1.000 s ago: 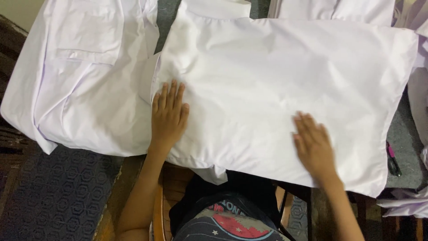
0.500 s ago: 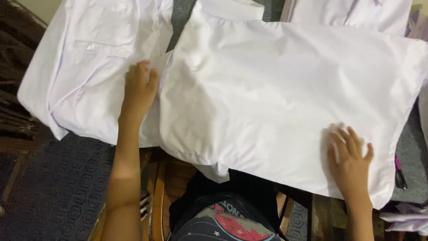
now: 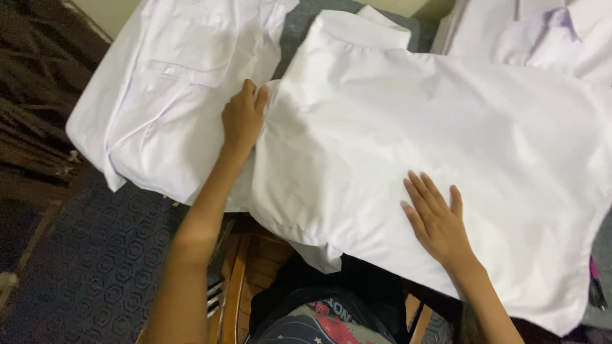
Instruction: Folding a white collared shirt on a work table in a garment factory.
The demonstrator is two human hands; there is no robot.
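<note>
A large white shirt (image 3: 446, 127) lies spread flat in front of me, its collar at the far edge. My right hand (image 3: 437, 220) rests flat on its near part, fingers apart. My left hand (image 3: 242, 118) lies at the shirt's left edge, fingers together, touching the seam where it meets a second folded white shirt (image 3: 172, 95) with a chest pocket. Neither hand grips any cloth that I can see.
Another white garment (image 3: 542, 38) lies at the far right. A dark blue patterned covering (image 3: 95, 267) shows at lower left, with a wooden chair frame (image 3: 236, 280) near my lap. Dark wooden slats (image 3: 32, 127) run along the left edge.
My left hand slid up along the shirt's left edge toward the far side. My right hand moved left across the near part of the shirt. The view shifted closer.
</note>
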